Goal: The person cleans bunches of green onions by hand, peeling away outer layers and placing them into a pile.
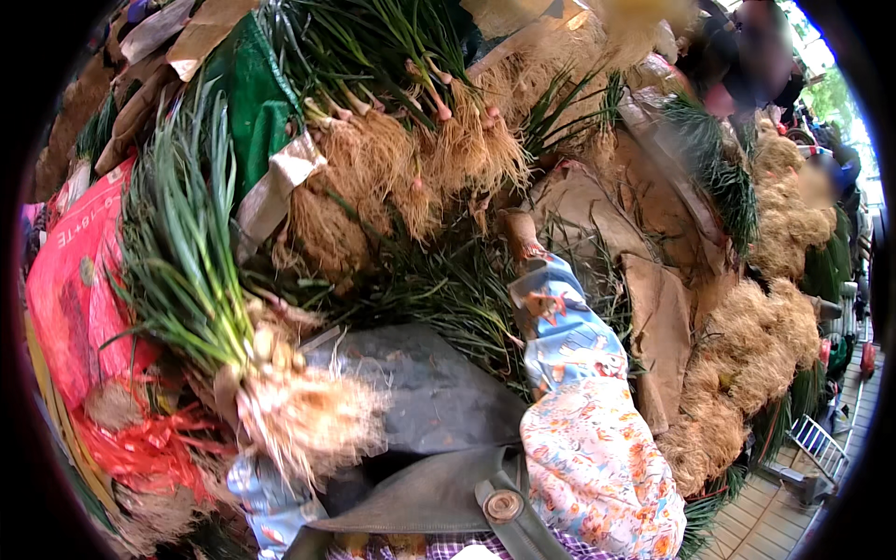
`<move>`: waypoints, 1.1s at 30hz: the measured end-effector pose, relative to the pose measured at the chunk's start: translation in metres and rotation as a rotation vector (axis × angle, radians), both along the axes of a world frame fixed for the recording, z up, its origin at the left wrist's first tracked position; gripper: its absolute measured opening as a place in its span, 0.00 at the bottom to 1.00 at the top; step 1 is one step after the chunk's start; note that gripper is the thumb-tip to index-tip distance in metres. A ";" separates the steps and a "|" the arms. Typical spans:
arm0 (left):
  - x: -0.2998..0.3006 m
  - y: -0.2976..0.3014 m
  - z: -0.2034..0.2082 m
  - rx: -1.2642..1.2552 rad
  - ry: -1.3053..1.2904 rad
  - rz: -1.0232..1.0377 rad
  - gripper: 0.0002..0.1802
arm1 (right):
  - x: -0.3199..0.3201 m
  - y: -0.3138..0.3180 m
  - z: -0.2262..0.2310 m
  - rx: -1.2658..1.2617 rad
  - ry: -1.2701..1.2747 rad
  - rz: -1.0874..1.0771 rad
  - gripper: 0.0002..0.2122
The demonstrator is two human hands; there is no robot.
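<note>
My left hand (227, 390), mostly hidden behind the stems, grips a bunch of spring onions (266, 350) at its pale bulbs. Long green leaves rise from this bunch, and its whitish roots hang over my lap, blurred by motion. Farther off, my right arm stretches forward in a flowered sleeve. My right hand (521, 233) is low over loose green leaves (420, 280), near the hanging roots of more spring onions (434, 107). Its fingers are too hidden to make out.
A pink-red sack (79, 271) and torn red plastic (154, 453) lie at the left. Brown sacking (658, 327) runs along the right, beside heaped root bundles (737, 364). A dark apron (420, 383) covers my lap. Another person (751, 56) is at the far right.
</note>
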State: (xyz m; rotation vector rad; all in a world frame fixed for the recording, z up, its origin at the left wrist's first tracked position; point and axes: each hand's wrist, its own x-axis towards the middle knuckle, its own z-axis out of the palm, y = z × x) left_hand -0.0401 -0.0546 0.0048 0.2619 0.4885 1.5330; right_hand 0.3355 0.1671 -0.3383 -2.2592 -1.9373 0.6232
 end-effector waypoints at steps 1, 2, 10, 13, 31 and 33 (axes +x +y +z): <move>-0.003 -0.001 -0.001 -0.014 0.000 0.019 0.24 | -0.010 0.010 -0.005 -0.094 -0.058 -0.024 0.10; -0.005 -0.001 0.000 -0.028 0.008 0.033 0.24 | -0.020 0.017 -0.010 -0.155 -0.106 -0.023 0.10; -0.013 0.013 -0.004 -0.101 0.012 0.089 0.26 | -0.017 0.044 -0.070 -0.277 -0.279 -0.049 0.12; -0.012 0.014 -0.004 -0.091 0.005 0.101 0.27 | -0.004 0.040 -0.064 -0.167 -0.177 -0.110 0.12; 0.017 0.023 -0.004 0.166 0.052 0.020 0.29 | -0.102 -0.028 0.361 0.503 1.035 0.123 0.11; 0.013 0.021 -0.005 0.172 0.047 0.018 0.29 | -0.137 -0.018 0.392 0.069 1.177 0.249 0.13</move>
